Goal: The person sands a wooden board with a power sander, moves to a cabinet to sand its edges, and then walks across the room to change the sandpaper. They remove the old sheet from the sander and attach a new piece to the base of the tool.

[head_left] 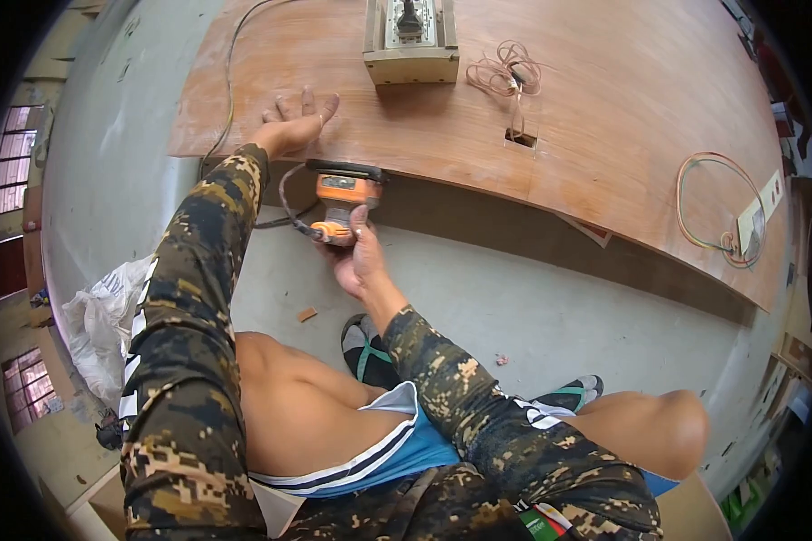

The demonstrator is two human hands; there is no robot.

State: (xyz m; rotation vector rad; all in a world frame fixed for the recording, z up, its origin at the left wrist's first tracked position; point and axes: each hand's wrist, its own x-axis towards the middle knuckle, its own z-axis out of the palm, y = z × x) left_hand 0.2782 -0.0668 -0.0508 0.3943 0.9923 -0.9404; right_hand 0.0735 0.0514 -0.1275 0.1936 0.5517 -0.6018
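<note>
My right hand (pixel 359 263) is wrapped round the body of an orange and black power sander (pixel 341 191). The sander's dark pad faces the near edge of the brown wooden panel (pixel 595 117) and appears to touch it. A dark cord (pixel 284 194) runs from the sander's rear. On top of the panel, close to that edge, my left hand (pixel 296 128) rests with its fingers spread and nothing in it.
A wooden box with a socket and black plug (pixel 412 68) stands on the panel. Coiled wires (pixel 505 77) lie beside a rectangular cutout (pixel 521 138). Farther right are looped wires (pixel 681 203) and a white socket plate (pixel 761 215). A white sack (pixel 108 325) sits at left.
</note>
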